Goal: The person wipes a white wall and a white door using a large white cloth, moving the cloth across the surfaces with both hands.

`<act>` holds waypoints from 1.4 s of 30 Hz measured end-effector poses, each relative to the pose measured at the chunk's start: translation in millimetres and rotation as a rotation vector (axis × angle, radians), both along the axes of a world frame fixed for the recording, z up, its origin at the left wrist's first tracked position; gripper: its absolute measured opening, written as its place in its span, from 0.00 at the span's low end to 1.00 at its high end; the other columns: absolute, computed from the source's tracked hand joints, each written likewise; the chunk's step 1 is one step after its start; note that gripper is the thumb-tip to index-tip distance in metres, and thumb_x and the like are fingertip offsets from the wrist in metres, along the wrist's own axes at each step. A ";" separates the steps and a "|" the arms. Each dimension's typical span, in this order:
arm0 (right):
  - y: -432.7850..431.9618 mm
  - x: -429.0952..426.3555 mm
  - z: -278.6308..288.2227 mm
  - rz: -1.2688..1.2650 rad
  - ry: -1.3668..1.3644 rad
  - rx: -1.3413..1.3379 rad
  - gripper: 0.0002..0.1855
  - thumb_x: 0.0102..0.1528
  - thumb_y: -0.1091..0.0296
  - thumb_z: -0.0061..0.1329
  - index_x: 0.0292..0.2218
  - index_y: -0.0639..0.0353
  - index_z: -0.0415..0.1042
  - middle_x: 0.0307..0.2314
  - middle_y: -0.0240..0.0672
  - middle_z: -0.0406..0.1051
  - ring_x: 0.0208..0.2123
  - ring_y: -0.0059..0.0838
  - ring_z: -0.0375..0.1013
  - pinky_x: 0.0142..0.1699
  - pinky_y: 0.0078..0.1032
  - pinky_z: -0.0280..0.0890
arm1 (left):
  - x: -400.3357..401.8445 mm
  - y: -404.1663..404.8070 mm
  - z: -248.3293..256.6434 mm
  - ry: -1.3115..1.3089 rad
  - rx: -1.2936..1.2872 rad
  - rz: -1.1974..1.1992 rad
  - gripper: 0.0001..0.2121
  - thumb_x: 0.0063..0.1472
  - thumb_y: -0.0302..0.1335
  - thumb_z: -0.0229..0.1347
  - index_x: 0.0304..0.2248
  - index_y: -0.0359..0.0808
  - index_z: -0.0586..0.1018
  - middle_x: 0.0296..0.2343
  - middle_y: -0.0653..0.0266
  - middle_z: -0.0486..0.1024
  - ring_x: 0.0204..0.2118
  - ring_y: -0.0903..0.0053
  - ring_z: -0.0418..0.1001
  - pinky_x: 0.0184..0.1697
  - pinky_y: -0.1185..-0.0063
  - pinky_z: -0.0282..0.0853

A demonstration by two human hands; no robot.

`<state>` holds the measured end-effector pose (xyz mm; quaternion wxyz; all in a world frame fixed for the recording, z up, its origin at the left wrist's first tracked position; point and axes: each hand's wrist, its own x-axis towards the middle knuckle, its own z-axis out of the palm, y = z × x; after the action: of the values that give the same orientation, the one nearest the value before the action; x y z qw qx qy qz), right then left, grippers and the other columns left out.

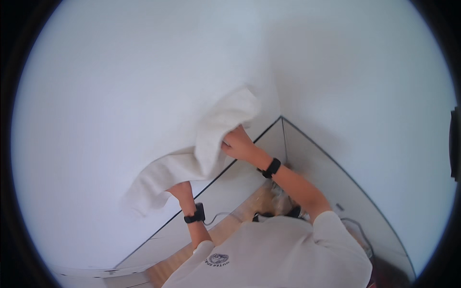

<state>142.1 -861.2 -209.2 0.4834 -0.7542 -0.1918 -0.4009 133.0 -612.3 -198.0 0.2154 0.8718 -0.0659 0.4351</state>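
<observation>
A white cloth (pixel 180 167) with a soft, towel-like look hangs in folds between my two hands, over a broad white surface. My left hand (pixel 180 192), with a black band and a small black device on the wrist, grips its lower left part; the fingers are mostly hidden under the cloth. My right hand (pixel 238 142), with a black watch-like band on the wrist, pinches the cloth near its upper right part. The cloth's far left end is blurred.
White surfaces (pixel 342 90) meet at a corner, with a dark edge line (pixel 309 138) running along them. Beyond and below are white panels (pixel 248 176), a wood-toned floor (pixel 173 264), a grey cable (pixel 218 215) and blurred clear or plastic items (pixel 282 199) near my body.
</observation>
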 end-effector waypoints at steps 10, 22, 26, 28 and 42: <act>-34.3 49.7 121.0 -0.001 0.161 -0.047 0.17 0.45 0.75 0.41 0.39 0.63 0.70 0.37 0.42 0.70 0.41 0.49 0.66 0.48 0.36 0.59 | 36.2 91.1 108.3 -0.203 -0.172 0.073 0.15 0.54 0.29 0.52 0.40 0.28 0.75 0.40 0.51 0.73 0.45 0.60 0.68 0.51 0.69 0.56; -152.5 -109.9 115.0 -0.575 -0.149 -0.634 0.20 0.45 0.61 0.50 0.41 0.55 0.72 0.43 0.39 0.68 0.48 0.47 0.63 0.56 0.47 0.53 | -173.7 8.7 103.3 0.597 -0.402 -0.012 0.25 0.54 0.40 0.52 0.47 0.34 0.69 0.50 0.47 0.62 0.54 0.53 0.57 0.57 0.64 0.48; -104.3 -126.3 250.9 -0.363 0.174 -0.207 0.14 0.45 0.73 0.46 0.37 0.61 0.72 0.27 0.42 0.73 0.27 0.41 0.70 0.32 0.30 0.64 | -156.3 23.3 188.2 -0.384 -0.295 0.015 0.20 0.50 0.31 0.55 0.42 0.30 0.71 0.46 0.47 0.64 0.49 0.50 0.57 0.51 0.60 0.49; -84.2 -118.9 237.9 -0.460 -0.036 -0.498 0.18 0.44 0.75 0.44 0.40 0.61 0.71 0.34 0.44 0.72 0.36 0.45 0.68 0.39 0.33 0.63 | -152.6 27.6 200.5 -0.330 -0.171 0.071 0.22 0.50 0.33 0.54 0.45 0.31 0.69 0.48 0.47 0.61 0.51 0.50 0.54 0.52 0.58 0.44; -39.8 -132.0 283.2 -0.286 0.171 -0.009 0.10 0.51 0.74 0.39 0.29 0.70 0.71 0.17 0.38 0.69 0.22 0.30 0.65 0.30 0.26 0.61 | -139.4 52.0 201.3 0.034 -0.190 0.023 0.24 0.50 0.39 0.55 0.45 0.34 0.71 0.47 0.49 0.64 0.52 0.51 0.55 0.55 0.50 0.35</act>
<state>10.1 -901.1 74.0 0.4328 -0.8073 -0.0425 -0.3990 -6.3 -560.3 3.3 0.2932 0.8554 -0.0105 0.4269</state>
